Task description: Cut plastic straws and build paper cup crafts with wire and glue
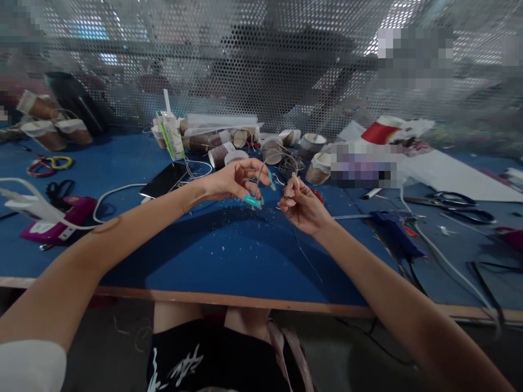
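Observation:
My left hand (244,182), with long turquoise nails, is raised over the blue tabletop (253,261), thumb and fingers curled around a thin grey cord (296,161). The cord arches up from there toward my right hand (304,204). That hand is closed in a pinch on the cord's other part, its fingertips pressed together. A fine thread (306,256) trails below my right hand toward the table's front edge. Small white scraps (223,248) lie scattered under the hands. What exactly sits between the fingertips is too small to make out.
Several thread spools (220,155) stand and lie behind my hands, beside a drink carton (169,133) with a straw. A phone (165,179) and a purple power strip (65,223) are at left. Scissors (457,201) and a blue pouch (398,234) lie right. Perforated metal (261,60) closes off the back.

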`<state>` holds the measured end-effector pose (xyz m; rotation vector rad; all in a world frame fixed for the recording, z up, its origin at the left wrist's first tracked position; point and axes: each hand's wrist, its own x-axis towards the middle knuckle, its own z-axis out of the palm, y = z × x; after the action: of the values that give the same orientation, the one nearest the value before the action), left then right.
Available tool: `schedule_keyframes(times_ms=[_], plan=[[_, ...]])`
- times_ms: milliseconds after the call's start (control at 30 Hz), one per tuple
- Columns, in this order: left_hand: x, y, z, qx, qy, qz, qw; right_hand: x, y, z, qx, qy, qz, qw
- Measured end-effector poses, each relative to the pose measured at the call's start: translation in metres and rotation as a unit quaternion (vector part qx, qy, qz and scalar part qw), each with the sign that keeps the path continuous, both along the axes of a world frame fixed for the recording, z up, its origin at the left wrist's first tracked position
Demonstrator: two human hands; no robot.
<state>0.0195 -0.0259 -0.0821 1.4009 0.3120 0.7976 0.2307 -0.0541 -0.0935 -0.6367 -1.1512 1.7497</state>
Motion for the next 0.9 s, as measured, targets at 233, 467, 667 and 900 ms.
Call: schedule_keyframes(times_ms=[233, 467, 667, 900], plan=[[0.002, -0.001, 0.000, -0.006, -0.005, 0.004, 1.000, 0.001, -0.002, 0.003, -0.027, 0.016, -0.014, 0.999], [0.008, -0.003, -0.004, -0.035, -0.037, 0.029, 0.998, 0.001, -0.005, 0.006, -0.066, 0.049, -0.006, 0.997], [0.010, -0.001, -0.010, -0.034, -0.070, 0.036, 0.996, 0.001, -0.006, 0.005, -0.102, 0.099, -0.031, 0.989], [0.007, 0.000, -0.009, -0.033, -0.053, 0.031, 0.998, 0.000, -0.007, 0.008, -0.055, 0.032, -0.028, 0.998]])
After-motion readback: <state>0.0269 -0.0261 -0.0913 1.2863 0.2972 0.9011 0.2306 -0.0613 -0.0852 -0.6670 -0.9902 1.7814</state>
